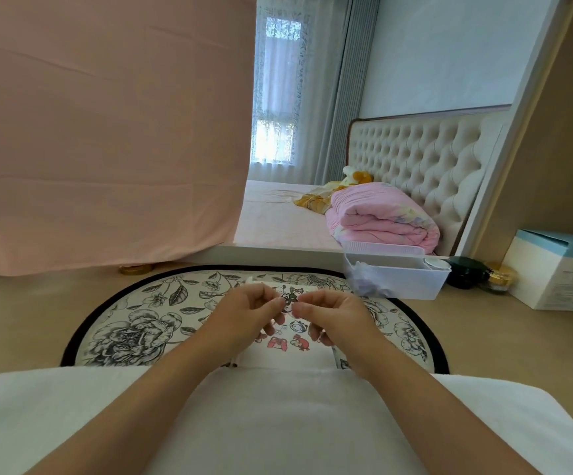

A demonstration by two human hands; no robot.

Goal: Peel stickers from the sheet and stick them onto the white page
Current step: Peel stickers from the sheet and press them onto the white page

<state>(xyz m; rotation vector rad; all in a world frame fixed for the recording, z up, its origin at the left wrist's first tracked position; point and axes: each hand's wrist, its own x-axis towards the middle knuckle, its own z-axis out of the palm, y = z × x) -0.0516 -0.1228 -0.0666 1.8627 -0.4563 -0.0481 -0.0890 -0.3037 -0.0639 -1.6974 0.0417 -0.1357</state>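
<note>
Along the bottom of the frame a white cloth (38, 406) lies across your lap, and both your forearms reach forward over it toward the centre. Your left hand (244, 311) and right hand (333, 313) meet just below the middle of the frame, fingers curled, each pinching one edge of a small sticker (288, 298) between thumb and forefinger. The sticker is held up between the two hands, above the white page (278, 356).

The page lies flat under your hands, its near edge touching the cloth. Cartoon stickers already sit on it: a round face (299, 326) and two red figures (276, 342) nearer you. Whether the paper showing beyond your fingertips is the page or the sticker sheet, you cannot tell from here.

The page rests on a round flowered mat (134, 330) with a black rim. At centre right, a white plastic basket (398, 281) stands at the mat's far edge, and beside it to the right are a dark jar (467, 272), a gold-lidded jar (499, 277) and a white and blue box (559, 269).

Farther back, on the right, a folded pink quilt (381, 217) and a soft toy (355, 174) lie on a bed before a tufted headboard (415, 156). A pink cloth (106, 132) fills the upper left, with a curtained window (278, 97) at top centre
</note>
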